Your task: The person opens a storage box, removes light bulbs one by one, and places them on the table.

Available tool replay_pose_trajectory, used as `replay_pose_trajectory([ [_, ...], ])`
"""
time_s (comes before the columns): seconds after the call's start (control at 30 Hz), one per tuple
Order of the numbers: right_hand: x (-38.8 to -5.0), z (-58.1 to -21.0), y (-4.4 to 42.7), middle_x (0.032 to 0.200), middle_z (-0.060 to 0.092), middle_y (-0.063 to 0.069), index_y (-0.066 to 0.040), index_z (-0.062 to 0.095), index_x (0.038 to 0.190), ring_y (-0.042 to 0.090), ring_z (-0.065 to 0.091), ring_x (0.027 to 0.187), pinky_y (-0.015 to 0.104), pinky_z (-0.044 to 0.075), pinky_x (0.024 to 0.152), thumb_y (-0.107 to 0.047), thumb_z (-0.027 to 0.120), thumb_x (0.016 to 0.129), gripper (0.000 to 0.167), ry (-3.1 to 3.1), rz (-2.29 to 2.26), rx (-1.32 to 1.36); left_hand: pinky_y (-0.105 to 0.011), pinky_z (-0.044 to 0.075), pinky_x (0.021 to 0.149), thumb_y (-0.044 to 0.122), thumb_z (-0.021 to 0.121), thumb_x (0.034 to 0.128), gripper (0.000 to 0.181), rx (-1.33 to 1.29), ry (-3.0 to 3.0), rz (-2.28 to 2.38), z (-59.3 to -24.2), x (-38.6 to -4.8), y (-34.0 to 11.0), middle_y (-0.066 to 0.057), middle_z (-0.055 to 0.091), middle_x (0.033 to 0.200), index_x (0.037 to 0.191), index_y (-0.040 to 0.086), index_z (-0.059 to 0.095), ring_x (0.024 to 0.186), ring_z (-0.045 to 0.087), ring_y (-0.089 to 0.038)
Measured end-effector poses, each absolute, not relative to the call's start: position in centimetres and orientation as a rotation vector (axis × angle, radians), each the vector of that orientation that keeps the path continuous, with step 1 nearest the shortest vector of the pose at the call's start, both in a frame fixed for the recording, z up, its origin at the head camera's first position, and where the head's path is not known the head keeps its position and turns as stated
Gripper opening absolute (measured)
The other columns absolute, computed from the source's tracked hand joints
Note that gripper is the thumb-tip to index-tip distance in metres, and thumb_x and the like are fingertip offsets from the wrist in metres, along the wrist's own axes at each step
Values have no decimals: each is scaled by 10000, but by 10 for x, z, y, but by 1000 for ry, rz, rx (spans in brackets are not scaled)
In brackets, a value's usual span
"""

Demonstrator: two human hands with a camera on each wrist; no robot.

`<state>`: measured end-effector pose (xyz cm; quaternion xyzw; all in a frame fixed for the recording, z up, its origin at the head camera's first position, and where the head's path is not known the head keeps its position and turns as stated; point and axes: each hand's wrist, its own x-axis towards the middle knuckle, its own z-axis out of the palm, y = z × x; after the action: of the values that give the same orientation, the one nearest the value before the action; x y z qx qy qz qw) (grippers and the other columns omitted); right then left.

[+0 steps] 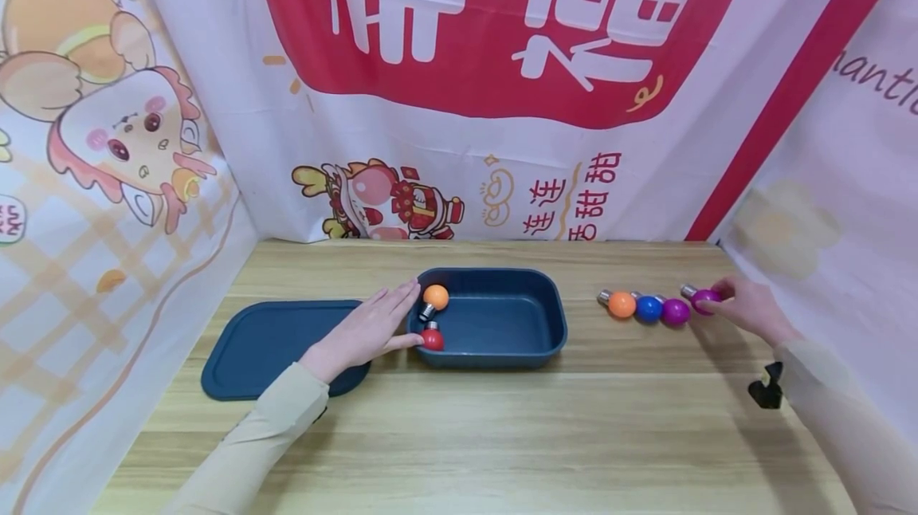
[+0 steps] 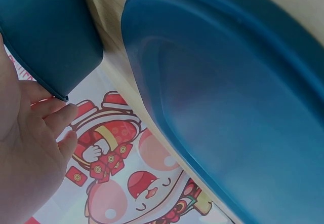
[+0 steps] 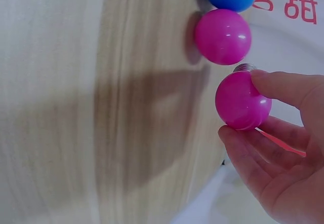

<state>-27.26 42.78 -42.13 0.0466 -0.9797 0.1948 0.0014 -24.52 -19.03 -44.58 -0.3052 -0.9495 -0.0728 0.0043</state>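
Note:
At the right of the table my right hand (image 1: 749, 309) pinches a purple bulb (image 1: 706, 301) between thumb and fingers; the right wrist view shows this bulb (image 3: 243, 100) with its metal base up by the thumb. Just left of it lie another purple bulb (image 1: 676, 312), a blue bulb (image 1: 649, 308) and an orange bulb (image 1: 621, 304) in a row. My left hand (image 1: 368, 332) rests with extended fingers against the left wall of a dark blue box (image 1: 490, 360). Inside the box, at its left end, are an orange bulb (image 1: 435, 297) and a red bulb (image 1: 432, 338).
A dark blue lid (image 1: 251, 351) lies flat on the wooden table (image 1: 459, 443), left of the box and partly under my left hand and forearm. Printed cloth (image 1: 459, 100) hangs behind the table and along both sides. A small black object (image 1: 766, 394) is at my right sleeve.

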Motion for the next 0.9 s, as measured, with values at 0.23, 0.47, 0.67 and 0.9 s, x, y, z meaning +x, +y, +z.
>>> replay_pose_trajectory([
  [0.23, -271, -430, 432, 910, 702, 245, 112, 658, 1017, 348, 641, 845, 326, 488, 685, -276, 729, 890, 414, -3090, 599, 145, -515, 225, 1253, 644, 506, 935, 918, -955, -2962, -222, -447, -246, -190, -116, 227, 1656, 1573, 46, 227, 1529, 269, -283],
  [0.47, -273, -435, 433, 917, 700, 245, 134, 649, 1041, 345, 646, 851, 403, 534, 725, -270, 712, 901, 432, -3113, 620, 165, -511, 249, 1246, 632, 480, 952, 894, -964, -2964, -202, -446, -245, -191, -122, 229, 1656, 1574, 44, 223, 1517, 294, -297],
  [0.67, -274, -436, 432, 886, 706, 215, 126, 663, 1018, 288, 643, 807, 326, 512, 686, -268, 721, 896, 417, -3125, 631, 170, -508, 255, 1244, 634, 481, 950, 896, -971, -2952, -201, -445, -245, -190, -126, 237, 1653, 1572, 40, 231, 1513, 302, -300],
  [0.9, -271, -437, 432, 912, 712, 204, 109, 663, 1050, 272, 636, 817, 281, 482, 673, -319, 685, 924, 447, -3169, 609, 142, -506, 254, 1245, 658, 446, 948, 905, -973, -2947, -184, -447, -245, -192, -125, 236, 1653, 1573, 41, 226, 1522, 286, -280],
])
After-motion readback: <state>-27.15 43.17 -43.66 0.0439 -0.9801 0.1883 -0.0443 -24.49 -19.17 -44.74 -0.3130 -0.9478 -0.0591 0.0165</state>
